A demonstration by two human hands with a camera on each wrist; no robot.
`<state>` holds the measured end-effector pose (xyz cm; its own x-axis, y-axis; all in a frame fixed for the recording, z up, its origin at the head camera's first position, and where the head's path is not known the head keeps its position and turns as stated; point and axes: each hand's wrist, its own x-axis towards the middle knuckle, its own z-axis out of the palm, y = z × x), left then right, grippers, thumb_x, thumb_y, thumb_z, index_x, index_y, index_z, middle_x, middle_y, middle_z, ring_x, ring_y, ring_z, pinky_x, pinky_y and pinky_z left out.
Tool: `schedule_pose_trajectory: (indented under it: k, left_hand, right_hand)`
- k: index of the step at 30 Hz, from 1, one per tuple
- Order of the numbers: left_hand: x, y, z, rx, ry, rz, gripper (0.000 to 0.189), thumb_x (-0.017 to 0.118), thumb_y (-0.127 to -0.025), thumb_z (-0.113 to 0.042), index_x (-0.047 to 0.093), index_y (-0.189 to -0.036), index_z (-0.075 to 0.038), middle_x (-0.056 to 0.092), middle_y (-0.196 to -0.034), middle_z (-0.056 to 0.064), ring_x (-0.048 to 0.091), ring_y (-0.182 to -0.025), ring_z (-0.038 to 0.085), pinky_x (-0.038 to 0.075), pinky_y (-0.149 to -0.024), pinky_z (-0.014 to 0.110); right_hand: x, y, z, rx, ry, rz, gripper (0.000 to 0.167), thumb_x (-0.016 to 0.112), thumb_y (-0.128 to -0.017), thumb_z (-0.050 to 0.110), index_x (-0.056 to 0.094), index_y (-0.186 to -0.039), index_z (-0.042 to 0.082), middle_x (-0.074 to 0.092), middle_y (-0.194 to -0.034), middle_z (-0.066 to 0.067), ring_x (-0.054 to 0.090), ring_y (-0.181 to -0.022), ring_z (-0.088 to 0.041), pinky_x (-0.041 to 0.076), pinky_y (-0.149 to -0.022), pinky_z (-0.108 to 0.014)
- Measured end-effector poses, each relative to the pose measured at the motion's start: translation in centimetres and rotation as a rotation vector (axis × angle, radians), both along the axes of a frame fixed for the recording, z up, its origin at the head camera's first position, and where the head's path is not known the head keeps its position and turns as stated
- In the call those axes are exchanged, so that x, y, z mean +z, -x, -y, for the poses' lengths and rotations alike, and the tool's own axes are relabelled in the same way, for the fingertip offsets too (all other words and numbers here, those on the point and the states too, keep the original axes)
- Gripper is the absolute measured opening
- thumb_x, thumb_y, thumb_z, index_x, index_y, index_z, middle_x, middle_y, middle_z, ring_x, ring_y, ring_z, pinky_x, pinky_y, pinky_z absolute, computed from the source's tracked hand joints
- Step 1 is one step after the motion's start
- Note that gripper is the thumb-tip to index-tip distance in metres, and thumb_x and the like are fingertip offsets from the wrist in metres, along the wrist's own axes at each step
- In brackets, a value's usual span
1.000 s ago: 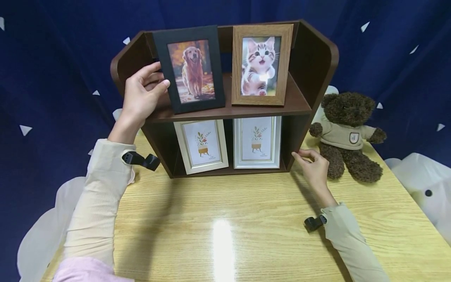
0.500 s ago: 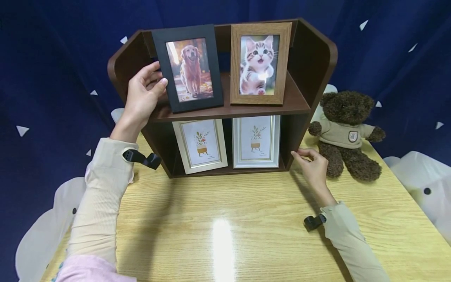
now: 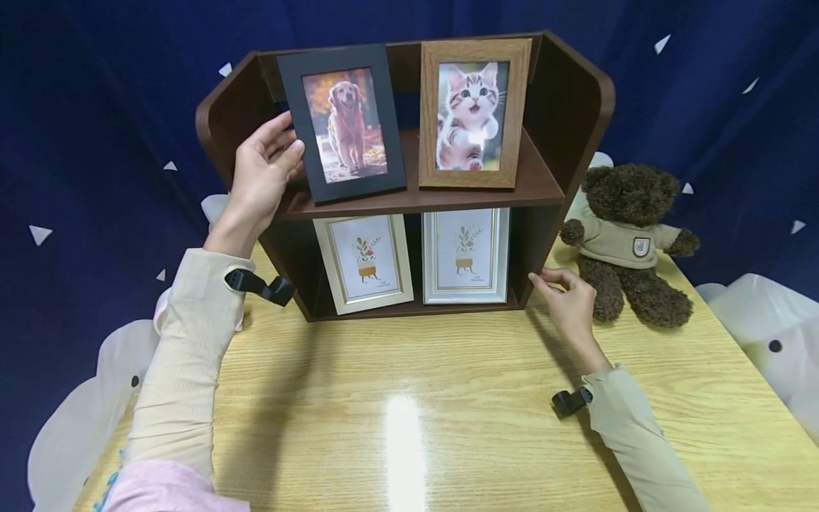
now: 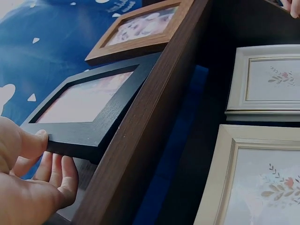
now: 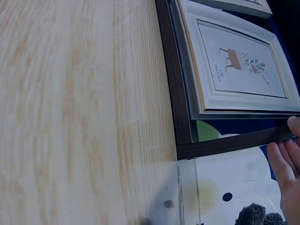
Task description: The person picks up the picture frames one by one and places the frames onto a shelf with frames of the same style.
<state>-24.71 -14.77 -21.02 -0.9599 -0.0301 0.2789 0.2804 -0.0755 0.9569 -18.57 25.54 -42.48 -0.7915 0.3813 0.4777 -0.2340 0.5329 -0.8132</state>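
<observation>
My left hand (image 3: 261, 171) pinches the left edge of a black picture frame (image 3: 395, 153) with a golden dog photo, thumb in front and fingers behind. The frame leans slightly askew on the upper board of a dark brown two-tier shelf (image 3: 422, 208). Low on the right, my right hand (image 3: 568, 306) holds the shelf's right side panel (image 5: 243, 142) between thumb and fingers. Beside the black frame stands a wooden frame (image 3: 430, 114) with a kitten photo. Below are a cream frame (image 3: 404, 263), turned slightly, and a white frame (image 3: 502, 256), both with potted-plant prints.
A brown teddy bear (image 3: 630, 206) in a beige top sits right of the shelf. The shelf stands on a pale wooden table (image 3: 358, 384). Behind it hangs a dark blue curtain (image 3: 128, 85) with white shapes.
The black frame's upper part has shifted slightly left with my left hand on it. My right hand keeps its place on the shelf side. The head view has moved a little.
</observation>
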Motion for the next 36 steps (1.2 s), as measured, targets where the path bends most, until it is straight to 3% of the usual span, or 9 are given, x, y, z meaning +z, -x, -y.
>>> schedule_pose_trajectory:
  k: [7, 12, 18, 26, 36]
  left_hand:
    - [-0.3, -0.3, 0.2, -0.018, 0.032, -0.011, 0.05, 0.048, -0.095, 0.005, 0.04, -0.143, -0.003, 0.05, -0.114, 0.006, 0.053, -0.101, 0.014, 0.051, -0.073, 0.014]
    - [-0.8, -0.8, 0.3, 0.022, 0.169, -0.057, 0.05, 0.049, -0.095, 0.004, 0.039, -0.144, -0.005, 0.05, -0.123, 0.011, 0.054, -0.105, 0.014, 0.051, -0.086, 0.02]
    - [-1.5, -1.6, 0.4, 0.047, 0.286, -0.078, 0.052, 0.048, -0.096, 0.002, 0.034, -0.146, -0.006, 0.047, -0.132, 0.015, 0.052, -0.109, 0.013, 0.048, -0.096, 0.029]
    - [-2.7, -3.2, 0.8, -0.008, 0.183, -0.118, 0.05, 0.047, -0.095, 0.007, 0.035, -0.143, 0.003, 0.053, -0.112, -0.003, 0.054, -0.101, 0.008, 0.049, -0.085, 0.014]
    - [-4.9, -6.2, 1.3, -0.071, 0.184, -0.138, 0.044, 0.046, -0.096, 0.003, 0.038, -0.139, 0.008, 0.053, -0.118, 0.007, 0.059, -0.101, 0.01, 0.051, -0.085, 0.016]
  right_hand:
    - [-0.2, -0.1, 0.0, -0.008, 0.001, 0.013, 0.014, 0.078, -0.078, 0.011, 0.071, -0.083, -0.001, 0.071, -0.087, -0.016, 0.055, -0.071, 0.015, 0.051, -0.072, -0.016]
    - [-0.4, -0.1, 0.0, -0.004, 0.015, 0.019, 0.013, 0.078, -0.079, 0.012, 0.072, -0.083, 0.001, 0.072, -0.086, -0.014, 0.056, -0.071, 0.014, 0.046, -0.063, -0.007]
    - [-0.3, -0.1, 0.1, 0.002, 0.021, 0.001, 0.014, 0.077, -0.079, 0.01, 0.071, -0.083, -0.002, 0.072, -0.085, -0.015, 0.056, -0.07, 0.014, 0.05, -0.069, -0.011]
    - [-0.3, -0.1, 0.0, -0.007, 0.015, -0.009, 0.012, 0.078, -0.078, 0.008, 0.071, -0.082, -0.001, 0.072, -0.085, -0.014, 0.056, -0.071, 0.014, 0.052, -0.071, -0.015]
    - [-0.2, 0.0, -0.1, -0.008, 0.004, -0.002, 0.011, 0.078, -0.078, 0.01, 0.071, -0.082, 0.001, 0.072, -0.086, -0.014, 0.056, -0.072, 0.013, 0.05, -0.071, -0.013]
